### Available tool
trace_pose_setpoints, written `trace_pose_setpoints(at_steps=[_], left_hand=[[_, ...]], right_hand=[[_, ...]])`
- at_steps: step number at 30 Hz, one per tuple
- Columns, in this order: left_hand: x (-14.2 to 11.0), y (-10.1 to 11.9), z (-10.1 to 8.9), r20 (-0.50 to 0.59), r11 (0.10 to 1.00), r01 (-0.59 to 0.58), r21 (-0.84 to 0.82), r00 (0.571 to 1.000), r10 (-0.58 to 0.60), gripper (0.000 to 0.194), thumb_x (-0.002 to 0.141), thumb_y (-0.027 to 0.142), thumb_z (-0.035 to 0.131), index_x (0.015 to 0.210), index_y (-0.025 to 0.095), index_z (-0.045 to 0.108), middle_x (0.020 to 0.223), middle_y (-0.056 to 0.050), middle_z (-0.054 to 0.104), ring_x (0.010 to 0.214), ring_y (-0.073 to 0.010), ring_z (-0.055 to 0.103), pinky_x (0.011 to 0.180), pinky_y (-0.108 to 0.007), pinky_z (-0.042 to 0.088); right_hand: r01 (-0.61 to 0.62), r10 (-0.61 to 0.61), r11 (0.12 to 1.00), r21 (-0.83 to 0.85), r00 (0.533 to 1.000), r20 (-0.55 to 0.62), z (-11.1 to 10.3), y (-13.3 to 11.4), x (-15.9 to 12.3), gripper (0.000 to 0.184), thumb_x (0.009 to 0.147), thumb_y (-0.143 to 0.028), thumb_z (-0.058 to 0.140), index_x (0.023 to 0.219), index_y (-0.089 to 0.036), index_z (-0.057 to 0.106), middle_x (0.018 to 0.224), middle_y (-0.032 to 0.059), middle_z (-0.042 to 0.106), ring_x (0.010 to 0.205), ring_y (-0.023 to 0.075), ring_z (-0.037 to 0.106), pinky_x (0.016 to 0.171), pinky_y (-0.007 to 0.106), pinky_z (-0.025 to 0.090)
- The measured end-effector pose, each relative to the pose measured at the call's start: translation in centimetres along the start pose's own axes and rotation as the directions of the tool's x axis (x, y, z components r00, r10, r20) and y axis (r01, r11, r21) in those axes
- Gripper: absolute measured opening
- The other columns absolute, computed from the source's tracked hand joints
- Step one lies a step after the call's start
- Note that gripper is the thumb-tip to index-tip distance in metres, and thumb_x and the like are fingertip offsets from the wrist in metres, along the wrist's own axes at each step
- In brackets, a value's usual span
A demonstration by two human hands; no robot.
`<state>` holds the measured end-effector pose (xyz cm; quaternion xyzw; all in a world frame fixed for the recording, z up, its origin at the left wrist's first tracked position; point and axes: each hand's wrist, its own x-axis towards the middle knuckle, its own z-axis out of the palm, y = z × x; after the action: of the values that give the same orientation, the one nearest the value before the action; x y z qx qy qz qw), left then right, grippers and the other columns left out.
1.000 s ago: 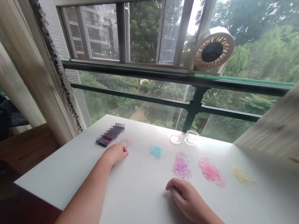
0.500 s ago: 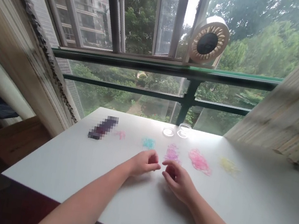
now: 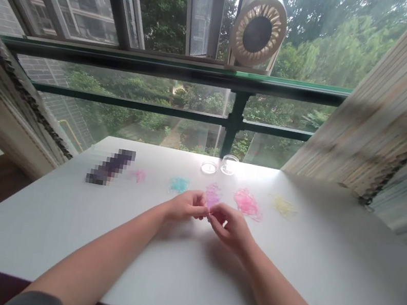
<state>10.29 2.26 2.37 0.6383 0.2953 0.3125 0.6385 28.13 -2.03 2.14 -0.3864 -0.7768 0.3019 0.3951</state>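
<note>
My left hand [image 3: 190, 206] and my right hand [image 3: 229, 225] meet fingertip to fingertip just above the white table [image 3: 68, 234]. Both are closed in a pinch, and whatever sits between the fingertips is too small to make out. Right behind them lies a purple pile of thin strands that look like small rubber bands [image 3: 213, 194], partly covered by my fingers. A turquoise pile [image 3: 179, 185] and a small pink pile [image 3: 138, 176] lie to its left. On its right are a larger pink-red pile [image 3: 246, 202] and a yellow pile [image 3: 284, 206].
Near the back edge stand a clear round container [image 3: 230, 165] and a clear round lid or dish [image 3: 208, 168]. A dark, pixelated object [image 3: 110, 167] lies at the left. Behind the table are a green railing [image 3: 143, 65], a round fan [image 3: 259, 33] and curtains [image 3: 366, 112].
My left hand has moved right, away from the small pink pile, to meet my right hand. Both have closed into a pinch. The view has swung right and down.
</note>
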Motion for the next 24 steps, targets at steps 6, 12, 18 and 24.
trace_pose_setpoints(at_steps=[6,12,18,24], left_hand=[[-1.3,-0.7,0.6,0.01,0.999,-0.018,-0.028,1.0,0.018,0.035,0.073,0.034,0.07,0.069,0.016,0.04,0.061,0.003,0.052,0.058,-0.0079,0.047,0.056,-0.021,0.036],[-1.8,-0.7,0.4,0.001,0.999,0.01,-0.048,1.0,-0.01,0.033,0.074,0.031,0.069,0.07,0.016,0.04,0.064,0.003,0.051,0.059,-0.0079,0.046,0.057,-0.022,0.036],[-2.0,-0.4,0.5,-0.001,0.999,0.026,-0.046,1.0,-0.026,0.032,0.074,0.032,0.069,0.07,0.016,0.041,0.066,0.003,0.052,0.059,-0.0076,0.046,0.056,-0.021,0.036],[-2.3,-0.4,0.7,0.034,1.0,0.012,0.014,0.999,-0.012,0.026,0.076,0.033,0.066,0.081,0.015,0.049,0.072,-0.001,0.054,0.065,-0.0099,0.05,0.06,-0.023,0.041]], right_hand=[[-0.004,0.004,1.0,-0.01,0.998,0.06,-0.3,-0.1,-0.4,0.009,0.078,-0.014,0.054,0.085,-0.018,0.057,0.067,0.0006,0.062,0.055,0.0096,0.051,0.052,0.022,0.042],[0.008,-0.009,1.0,0.016,0.995,0.104,-0.5,-0.6,-0.5,0.008,0.077,-0.016,0.056,0.085,-0.017,0.058,0.068,0.0006,0.059,0.058,0.0097,0.051,0.055,0.022,0.043],[-0.004,0.003,1.0,0.013,0.996,0.085,-0.3,-0.8,-0.6,0.008,0.082,-0.019,0.053,0.076,-0.017,0.058,0.063,-0.0004,0.055,0.055,0.0093,0.047,0.053,0.022,0.041],[-0.029,0.029,1.0,0.001,0.999,0.039,-0.5,-0.6,-0.5,0.013,0.083,-0.022,0.051,0.076,-0.019,0.062,0.066,0.0017,0.06,0.057,0.0114,0.049,0.054,0.023,0.042]])
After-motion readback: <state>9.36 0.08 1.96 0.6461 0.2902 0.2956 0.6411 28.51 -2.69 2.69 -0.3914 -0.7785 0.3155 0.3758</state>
